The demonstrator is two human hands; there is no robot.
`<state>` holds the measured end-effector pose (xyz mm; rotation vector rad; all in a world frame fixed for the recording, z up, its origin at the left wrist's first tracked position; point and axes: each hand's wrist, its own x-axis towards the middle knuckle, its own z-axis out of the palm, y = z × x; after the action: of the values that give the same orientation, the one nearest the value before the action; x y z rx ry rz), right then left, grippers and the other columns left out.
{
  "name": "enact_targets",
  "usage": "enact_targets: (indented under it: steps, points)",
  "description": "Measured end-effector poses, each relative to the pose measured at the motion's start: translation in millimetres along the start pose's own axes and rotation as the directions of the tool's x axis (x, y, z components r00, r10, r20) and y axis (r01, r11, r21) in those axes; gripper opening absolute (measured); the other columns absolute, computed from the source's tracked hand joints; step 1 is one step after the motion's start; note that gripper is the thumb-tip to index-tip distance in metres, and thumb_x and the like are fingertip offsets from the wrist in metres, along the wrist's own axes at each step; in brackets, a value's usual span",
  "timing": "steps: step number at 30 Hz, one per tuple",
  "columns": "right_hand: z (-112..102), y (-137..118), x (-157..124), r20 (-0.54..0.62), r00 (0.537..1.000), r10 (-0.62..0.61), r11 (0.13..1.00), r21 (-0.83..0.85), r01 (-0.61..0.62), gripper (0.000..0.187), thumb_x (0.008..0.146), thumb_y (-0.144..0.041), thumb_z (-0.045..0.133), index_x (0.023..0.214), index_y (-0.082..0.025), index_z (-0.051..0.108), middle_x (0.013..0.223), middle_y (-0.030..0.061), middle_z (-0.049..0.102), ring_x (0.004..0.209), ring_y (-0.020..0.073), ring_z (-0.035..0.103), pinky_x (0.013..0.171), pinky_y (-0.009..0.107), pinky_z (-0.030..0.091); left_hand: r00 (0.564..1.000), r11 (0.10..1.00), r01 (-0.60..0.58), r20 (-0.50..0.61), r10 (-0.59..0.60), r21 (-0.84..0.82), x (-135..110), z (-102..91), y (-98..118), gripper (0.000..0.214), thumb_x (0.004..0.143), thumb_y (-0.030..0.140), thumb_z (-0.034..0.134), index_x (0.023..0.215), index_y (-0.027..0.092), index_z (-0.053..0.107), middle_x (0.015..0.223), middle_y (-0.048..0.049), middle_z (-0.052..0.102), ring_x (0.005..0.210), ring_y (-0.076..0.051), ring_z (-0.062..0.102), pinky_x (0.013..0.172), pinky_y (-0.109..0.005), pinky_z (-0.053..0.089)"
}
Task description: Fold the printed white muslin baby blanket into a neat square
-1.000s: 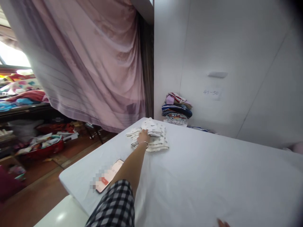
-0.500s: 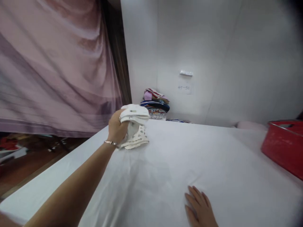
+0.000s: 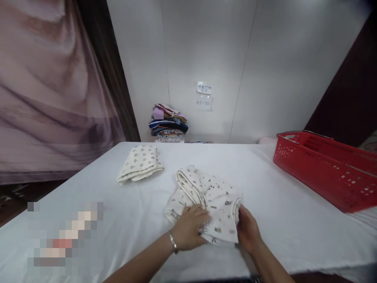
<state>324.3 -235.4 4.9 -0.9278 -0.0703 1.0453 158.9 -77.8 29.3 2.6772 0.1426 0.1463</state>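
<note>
A white cloth (image 3: 219, 208) with small dark prints lies partly folded on the white-covered table, its upper left part rolled over in layers. My left hand (image 3: 191, 228), with a bracelet at the wrist, rests on its lower left part, fingers bent and closed over the fabric. At the right edge my right hand (image 3: 247, 230) grips the cloth, fingers partly hidden behind it. Farther back on the left sits a second folded white cloth (image 3: 141, 161) with a grey pattern, apart from both hands.
A red plastic basket (image 3: 318, 169) with metal handles stands at the right. Stacked folded fabrics (image 3: 167, 124) rise behind the table's far edge (image 3: 229, 144). Paper labels (image 3: 204, 103) are on the wall. A pink curtain (image 3: 53, 98) hangs left. A blurred patch (image 3: 64, 237) covers the table's lower left.
My left hand has let go of the grey-patterned cloth at the back left and come nearer. Both hands are now at the other printed cloth, and the view has turned right.
</note>
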Motion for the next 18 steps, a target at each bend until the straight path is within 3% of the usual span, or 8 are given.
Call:
enact_targets:
  steps: [2,5,7,11,15,16,18]
  points:
    - [0.3,0.1,-5.4,-0.017,0.997,0.074,0.997,0.011,-0.074,0.055,0.075,-0.051,0.056,0.117,-0.017,0.057,0.106,0.0096,0.067,0.1,0.0282,0.06,0.089,0.045,0.043,0.988,0.986,0.137,-0.061,-0.143,-0.093,0.0,-11.3,-3.4,0.058,0.069,0.048,0.06,0.122,0.026,0.05,0.133,-0.0058,0.047,0.123,-0.024,0.039,0.101,-0.04,0.029]
    - [3.8,9.9,-6.1,0.013,0.987,0.163,0.986,-0.031,-0.163,0.056,0.074,-0.046,0.06,0.12,-0.014,0.054,0.106,0.0122,0.066,0.098,0.0267,0.061,0.087,0.043,0.044,0.884,0.91,0.407,-0.216,-0.414,-0.078,3.2,-17.9,-8.0,0.067,0.075,0.05,0.051,0.133,0.018,0.039,0.141,-0.0093,0.037,0.13,-0.021,0.032,0.105,-0.036,0.025]
    - [8.4,17.3,-3.1,0.081,0.99,0.114,0.992,-0.072,-0.108,0.056,0.07,-0.036,0.065,0.119,-0.013,0.053,0.105,0.0125,0.067,0.095,0.0261,0.062,0.085,0.042,0.045,0.838,0.864,0.503,-0.243,-0.489,-0.005,6.7,-10.2,-8.7,0.078,0.071,0.053,0.053,0.137,0.015,0.033,0.143,-0.0119,0.033,0.132,-0.023,0.027,0.106,-0.04,0.02]
    - [19.9,20.4,3.5,0.144,0.987,-0.065,0.986,-0.143,0.086,0.054,0.056,-0.014,0.064,0.11,-0.014,0.058,0.095,0.0091,0.069,0.089,0.0259,0.063,0.08,0.041,0.047,0.841,0.841,0.523,-0.246,-0.482,0.139,14.1,13.5,-11.5,0.075,0.07,0.051,0.053,0.135,0.016,0.038,0.141,-0.0145,0.037,0.13,-0.028,0.031,0.104,-0.047,0.017]
    - [28.0,10.3,2.7,0.068,0.974,-0.214,0.96,-0.172,0.223,0.05,0.05,-0.007,0.053,0.098,-0.013,0.061,0.086,0.0064,0.071,0.084,0.0251,0.064,0.076,0.038,0.048,0.83,0.851,0.517,-0.296,-0.472,0.094,17.0,11.1,-31.5,0.047,0.077,0.03,0.046,0.123,0.019,0.049,0.122,-0.0096,0.058,0.113,-0.023,0.051,0.094,-0.038,0.034]
    - [28.3,7.8,1.7,0.055,0.97,-0.238,0.956,-0.164,0.244,0.049,0.049,-0.007,0.052,0.097,-0.013,0.061,0.084,0.006,0.071,0.083,0.0248,0.064,0.075,0.038,0.049,0.816,0.848,0.529,-0.299,-0.495,0.04,15.7,5.5,-39.7,0.042,0.078,0.029,0.043,0.118,0.02,0.052,0.113,-0.0083,0.063,0.104,-0.022,0.057,0.088,-0.035,0.039]
    - [25.7,4.0,-0.2,0.041,0.962,-0.27,0.952,-0.14,0.273,0.049,0.048,-0.007,0.05,0.096,-0.013,0.06,0.082,0.0052,0.07,0.081,0.024,0.064,0.074,0.037,0.049,0.733,0.807,0.583,-0.365,-0.575,-0.1,8.9,-9.8,-58.6,0.036,0.079,0.032,0.041,0.11,0.021,0.057,0.097,-0.0064,0.068,0.089,-0.023,0.063,0.076,-0.031,0.045]
